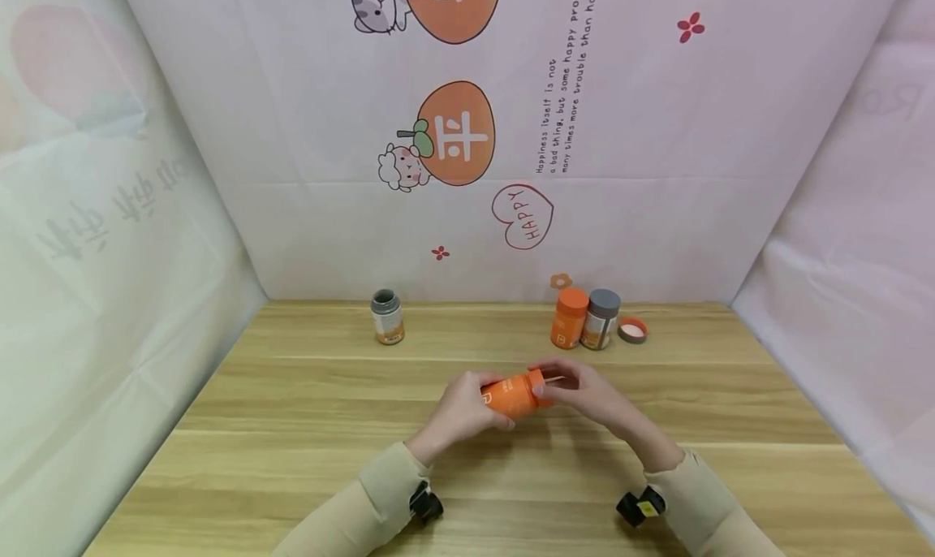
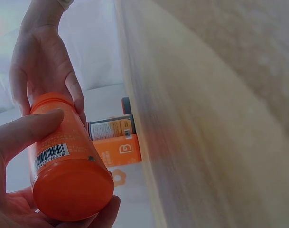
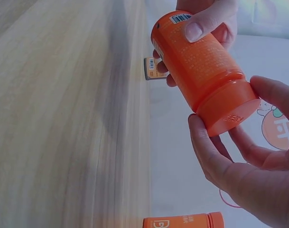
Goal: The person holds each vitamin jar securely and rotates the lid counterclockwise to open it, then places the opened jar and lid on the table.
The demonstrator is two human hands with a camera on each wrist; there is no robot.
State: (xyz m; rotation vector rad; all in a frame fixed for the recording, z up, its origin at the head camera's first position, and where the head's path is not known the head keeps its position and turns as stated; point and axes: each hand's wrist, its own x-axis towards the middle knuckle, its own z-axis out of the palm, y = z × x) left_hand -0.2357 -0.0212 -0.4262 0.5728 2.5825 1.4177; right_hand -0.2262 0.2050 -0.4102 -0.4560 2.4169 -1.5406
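Note:
An orange bottle (image 1: 510, 396) is tilted in the air above the middle of the table, its orange cap (image 3: 229, 110) pointing to the right. My left hand (image 1: 463, 411) grips the bottle's body, with the thumb lying along its side near the barcode in the left wrist view. At the other end my right hand (image 1: 593, 393) holds the cap between thumb and fingers, as the right wrist view shows. The cap sits on the bottle's neck; how tightly, I cannot tell.
At the back left of the wooden table (image 1: 307, 427) stands an uncapped grey-necked jar (image 1: 389, 323). A second orange bottle (image 1: 569, 320) and a grey-lidded jar (image 1: 601, 321) stand side by side at the back right. Beside them lies a loose lid (image 1: 632, 330).

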